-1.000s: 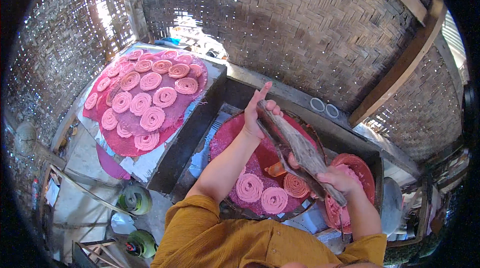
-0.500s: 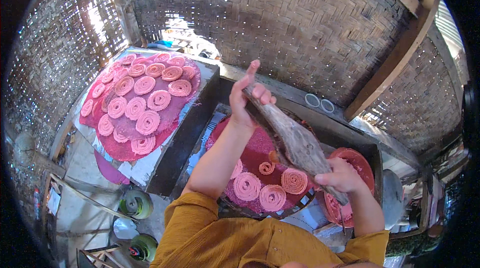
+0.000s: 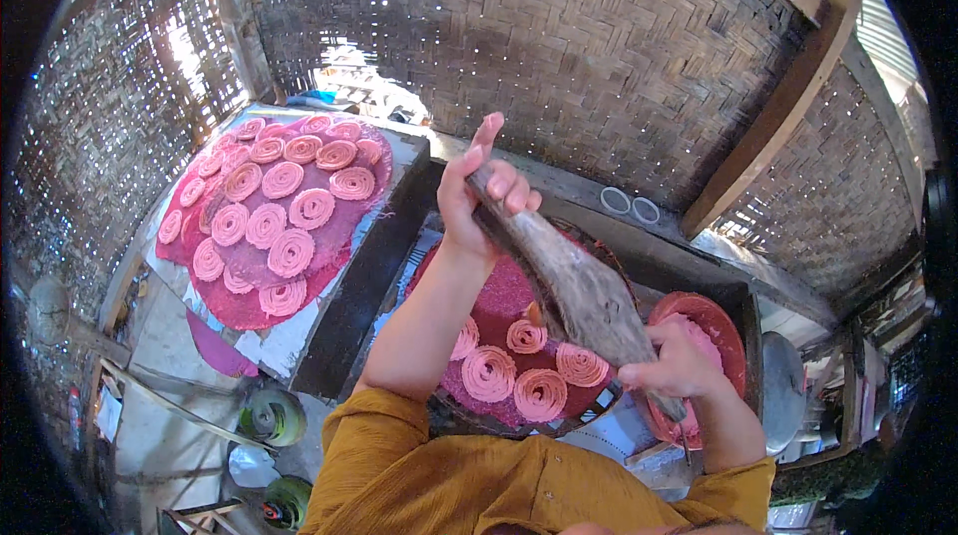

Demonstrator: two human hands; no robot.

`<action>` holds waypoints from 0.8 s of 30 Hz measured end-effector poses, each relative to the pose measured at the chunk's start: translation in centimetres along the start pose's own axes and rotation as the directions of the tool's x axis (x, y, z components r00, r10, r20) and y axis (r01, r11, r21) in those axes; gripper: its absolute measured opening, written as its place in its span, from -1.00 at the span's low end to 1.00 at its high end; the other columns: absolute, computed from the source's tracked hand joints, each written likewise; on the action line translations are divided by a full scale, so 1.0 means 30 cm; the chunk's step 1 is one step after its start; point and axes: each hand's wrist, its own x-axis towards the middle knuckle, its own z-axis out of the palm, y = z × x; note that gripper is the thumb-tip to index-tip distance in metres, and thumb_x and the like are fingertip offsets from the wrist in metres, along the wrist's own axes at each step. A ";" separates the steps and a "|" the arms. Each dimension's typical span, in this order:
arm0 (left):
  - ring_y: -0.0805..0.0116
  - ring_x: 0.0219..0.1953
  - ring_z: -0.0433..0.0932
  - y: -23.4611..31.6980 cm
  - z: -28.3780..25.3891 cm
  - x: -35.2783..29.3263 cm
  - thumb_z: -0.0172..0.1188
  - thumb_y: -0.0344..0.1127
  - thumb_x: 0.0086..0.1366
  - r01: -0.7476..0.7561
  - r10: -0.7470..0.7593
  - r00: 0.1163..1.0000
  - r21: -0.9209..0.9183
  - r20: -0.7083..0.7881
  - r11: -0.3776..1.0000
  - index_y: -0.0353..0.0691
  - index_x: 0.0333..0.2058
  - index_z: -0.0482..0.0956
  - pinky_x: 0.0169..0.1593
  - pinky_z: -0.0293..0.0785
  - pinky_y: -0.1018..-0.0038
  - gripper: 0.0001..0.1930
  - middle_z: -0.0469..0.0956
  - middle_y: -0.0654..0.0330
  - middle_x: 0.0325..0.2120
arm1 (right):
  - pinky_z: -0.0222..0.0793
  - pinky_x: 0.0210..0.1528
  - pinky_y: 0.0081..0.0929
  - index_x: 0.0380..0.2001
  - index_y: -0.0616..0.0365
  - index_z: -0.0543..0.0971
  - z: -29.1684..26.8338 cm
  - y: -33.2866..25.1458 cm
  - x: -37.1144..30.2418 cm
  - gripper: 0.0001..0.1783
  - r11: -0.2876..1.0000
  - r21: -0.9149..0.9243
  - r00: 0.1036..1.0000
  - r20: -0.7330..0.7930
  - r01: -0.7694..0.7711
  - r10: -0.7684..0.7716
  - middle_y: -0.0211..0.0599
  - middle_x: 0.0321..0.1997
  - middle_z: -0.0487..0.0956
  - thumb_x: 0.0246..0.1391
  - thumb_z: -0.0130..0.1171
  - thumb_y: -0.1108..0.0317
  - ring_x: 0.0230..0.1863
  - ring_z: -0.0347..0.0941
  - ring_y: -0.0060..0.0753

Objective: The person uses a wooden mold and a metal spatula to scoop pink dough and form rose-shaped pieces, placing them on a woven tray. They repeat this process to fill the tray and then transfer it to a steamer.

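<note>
The left hand [image 3: 477,198] is raised, fingers curled around the upper end of a long grey cloth piping bag [image 3: 579,285], with 1 finger pointing up. The right hand [image 3: 671,365] is clenched around the bag's lower, narrow end. The bag slants between both hands above a round pink mat [image 3: 499,300] that carries 4 pink dough spirals [image 3: 514,370] near its front edge. A round red bowl of pink dough [image 3: 714,320] sits just beside the right hand. To the left, well apart, another pink sheet [image 3: 235,300] bears many spirals. A woven bamboo wall [image 3: 599,46] stands behind.
</note>
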 end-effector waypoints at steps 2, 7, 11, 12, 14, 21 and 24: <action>0.44 -0.68 0.37 -0.012 0.001 -0.034 -0.14 -0.18 0.13 0.022 -0.022 1.000 -0.009 -0.003 1.000 0.04 -0.04 0.28 -0.42 0.33 0.41 -0.63 0.34 0.37 -0.77 | 0.32 -0.36 -0.57 -0.31 0.30 0.51 0.019 0.031 -0.018 -0.50 0.995 0.094 0.999 0.040 -0.028 0.024 -0.36 -0.46 0.52 -0.30 0.29 0.14 -0.43 0.38 -0.62; 0.41 -0.67 0.38 -0.083 -0.003 -0.061 -0.16 -0.18 0.13 0.052 -0.051 0.999 -0.103 0.015 0.993 0.06 -0.03 0.27 -0.41 0.33 0.40 -0.63 0.34 0.35 -0.76 | 0.31 -0.35 -0.59 -0.32 0.29 0.52 -0.012 0.081 -0.069 -0.52 0.990 0.122 0.997 0.007 0.074 -0.075 -0.36 -0.47 0.53 -0.32 0.31 0.16 -0.43 0.39 -0.63; 0.43 -0.66 0.38 -0.096 -0.001 -0.024 -0.16 -0.19 0.13 0.052 -0.044 0.997 -0.120 0.065 0.991 0.04 -0.03 0.27 -0.40 0.32 0.41 -0.62 0.32 0.36 -0.77 | 0.30 -0.35 -0.61 -0.32 0.27 0.52 -0.028 0.017 -0.079 -0.52 0.988 -0.037 0.984 -0.083 0.153 -0.155 -0.39 -0.49 0.53 -0.33 0.31 0.17 -0.44 0.37 -0.66; 0.45 -0.68 0.36 -0.088 0.001 -0.010 -0.15 -0.19 0.12 0.048 -0.039 0.997 -0.117 0.074 0.992 0.05 -0.05 0.30 -0.40 0.32 0.41 -0.63 0.31 0.37 -0.79 | 0.30 -0.35 -0.61 -0.32 0.26 0.53 -0.030 -0.001 -0.071 -0.52 0.989 -0.036 0.985 -0.092 0.144 -0.147 -0.39 -0.49 0.53 -0.34 0.31 0.17 -0.45 0.37 -0.67; 0.46 -0.70 0.35 -0.065 0.006 0.018 -0.13 -0.19 0.11 0.039 -0.030 0.996 -0.102 0.084 0.994 0.05 -0.06 0.32 -0.41 0.32 0.41 -0.63 0.30 0.39 -0.79 | 0.30 -0.37 -0.61 -0.32 0.25 0.53 -0.029 -0.034 -0.060 -0.52 0.992 -0.028 0.985 -0.115 0.124 -0.127 -0.39 -0.51 0.52 -0.34 0.31 0.16 -0.46 0.36 -0.68; 0.48 -0.73 0.32 0.034 0.044 0.026 -0.13 -0.19 0.09 -0.005 0.005 1.000 0.009 0.000 1.000 -0.01 -0.08 0.33 -0.46 0.28 0.45 -0.63 0.27 0.40 -0.82 | 0.32 -0.38 -0.58 -0.31 0.22 0.53 0.002 -0.072 -0.007 -0.54 0.978 -0.102 0.977 -0.097 0.181 -0.190 -0.38 -0.52 0.53 -0.31 0.29 0.15 -0.46 0.37 -0.68; 0.46 -0.75 0.31 0.045 0.063 -0.016 -0.13 -0.20 0.09 0.006 -0.003 0.998 0.051 -0.062 0.999 -0.01 -0.09 0.33 -0.48 0.26 0.46 -0.64 0.28 0.39 -0.82 | 0.32 -0.36 -0.58 -0.31 0.22 0.53 0.022 -0.037 -0.009 -0.54 0.983 -0.013 0.982 -0.047 0.181 -0.181 -0.38 -0.51 0.53 -0.30 0.29 0.16 -0.45 0.37 -0.68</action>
